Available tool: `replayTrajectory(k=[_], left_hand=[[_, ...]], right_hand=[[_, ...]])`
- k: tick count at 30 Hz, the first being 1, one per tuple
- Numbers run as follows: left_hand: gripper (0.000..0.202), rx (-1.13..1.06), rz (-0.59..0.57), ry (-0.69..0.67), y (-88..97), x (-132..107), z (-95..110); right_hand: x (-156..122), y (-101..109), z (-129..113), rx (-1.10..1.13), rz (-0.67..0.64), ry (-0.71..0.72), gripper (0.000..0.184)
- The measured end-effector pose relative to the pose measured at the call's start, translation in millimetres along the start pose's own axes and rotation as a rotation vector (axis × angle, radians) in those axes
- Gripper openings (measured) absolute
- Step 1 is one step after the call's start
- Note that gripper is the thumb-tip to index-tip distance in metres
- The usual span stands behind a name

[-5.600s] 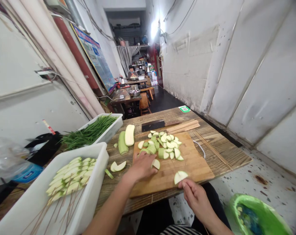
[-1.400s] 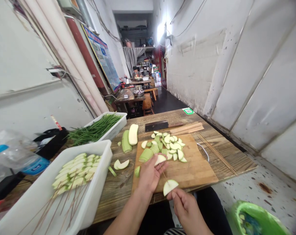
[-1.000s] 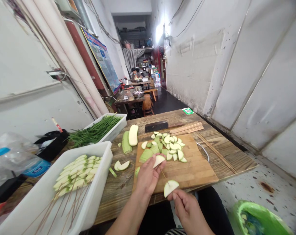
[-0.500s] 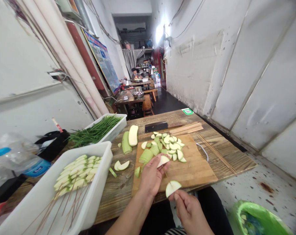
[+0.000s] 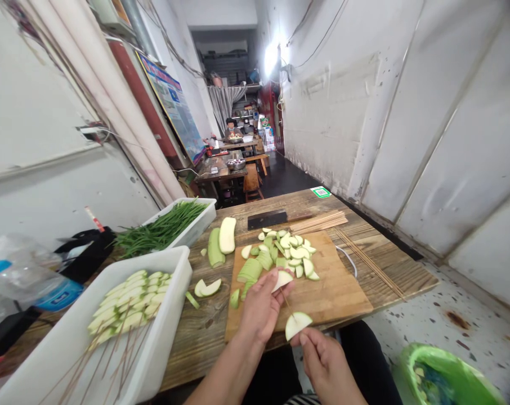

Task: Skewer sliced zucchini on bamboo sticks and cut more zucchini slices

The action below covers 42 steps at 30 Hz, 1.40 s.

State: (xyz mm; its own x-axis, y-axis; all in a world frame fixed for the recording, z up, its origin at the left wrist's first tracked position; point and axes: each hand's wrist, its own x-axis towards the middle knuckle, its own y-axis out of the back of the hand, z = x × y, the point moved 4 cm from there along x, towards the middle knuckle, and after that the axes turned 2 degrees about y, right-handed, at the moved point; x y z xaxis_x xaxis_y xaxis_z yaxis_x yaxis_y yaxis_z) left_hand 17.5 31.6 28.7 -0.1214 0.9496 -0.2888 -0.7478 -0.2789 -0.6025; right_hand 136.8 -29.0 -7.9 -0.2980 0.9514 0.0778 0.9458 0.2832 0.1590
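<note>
My left hand (image 5: 258,306) pinches a pale gourd slice (image 5: 282,279) over the near edge of the wooden cutting board (image 5: 335,292). A thin bamboo skewer (image 5: 286,302) runs from that slice down to a second slice (image 5: 298,324), which my right hand (image 5: 322,360) grips together with the skewer just off the table's front edge. A heap of cut gourd slices (image 5: 286,252) lies on the far part of the board. Two peeled gourd halves (image 5: 221,241) rest on the table behind it.
A white tray (image 5: 162,337) at the left holds skewered slices. Another white tray (image 5: 193,228) holds green chives. A cleaver (image 5: 267,219) and bundles of bamboo skewers (image 5: 322,220) lie beyond the board. A green-lined bin (image 5: 441,377) stands on the floor at right. A person sits far down the corridor.
My left hand picked a slice off the board and brought it onto the skewer's tip. Over the last second both hands stay close together, barely shifting.
</note>
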Motion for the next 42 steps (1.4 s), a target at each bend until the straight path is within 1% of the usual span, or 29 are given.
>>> replayTrajectory(k=[6, 11, 15, 19, 21, 24, 26, 27, 31, 36, 40, 42], left_hand=[[0.013, 0.001, 0.000, 0.010, 4.0, 3, -2], [0.013, 0.003, 0.005, 0.028, 4.5, 2, -4], [0.014, 0.031, -0.001, 0.104, 0.6, -4, -14], [0.014, 0.038, 0.019, 0.157, -1.4, -8, -22], [0.018, 0.037, 0.004, 0.180, -2.2, -9, -23], [0.029, -0.013, -0.042, 0.215, -3.7, -11, -22], [0.033, -0.018, -0.051, 0.210, -3.8, -12, -22], [0.031, -0.001, -0.046, 0.194, -3.5, -12, -21], [0.020, 0.068, 0.003, 0.126, -1.6, -13, -21], [0.022, 0.053, 0.011, 0.123, -1.5, -13, -22], [0.030, 0.018, -0.020, 0.138, -1.6, -15, -25], [0.030, 0.008, -0.032, 0.154, -0.9, -15, -27]], right_hand=[[-1, -1, 3, -0.012, 0.011, -0.004, 0.034], [1, -1, 0, -0.054, 0.009, 0.019, 0.034], [5, 2, -4, -0.079, 0.033, 0.044, 0.034], [8, 5, -6, -0.097, 0.060, 0.046, 0.032], [9, 6, -6, -0.113, 0.071, 0.051, 0.031], [8, 7, -6, -0.138, 0.084, 0.068, 0.030], [7, 7, -7, -0.141, 0.081, 0.080, 0.031], [7, 7, -8, -0.138, 0.078, 0.085, 0.031], [6, 6, -9, -0.136, 0.065, 0.100, 0.031], [4, 5, -8, -0.156, 0.067, 0.094, 0.030], [5, 6, -9, -0.170, 0.079, 0.097, 0.030], [6, 6, -10, -0.175, 0.080, 0.107, 0.030]])
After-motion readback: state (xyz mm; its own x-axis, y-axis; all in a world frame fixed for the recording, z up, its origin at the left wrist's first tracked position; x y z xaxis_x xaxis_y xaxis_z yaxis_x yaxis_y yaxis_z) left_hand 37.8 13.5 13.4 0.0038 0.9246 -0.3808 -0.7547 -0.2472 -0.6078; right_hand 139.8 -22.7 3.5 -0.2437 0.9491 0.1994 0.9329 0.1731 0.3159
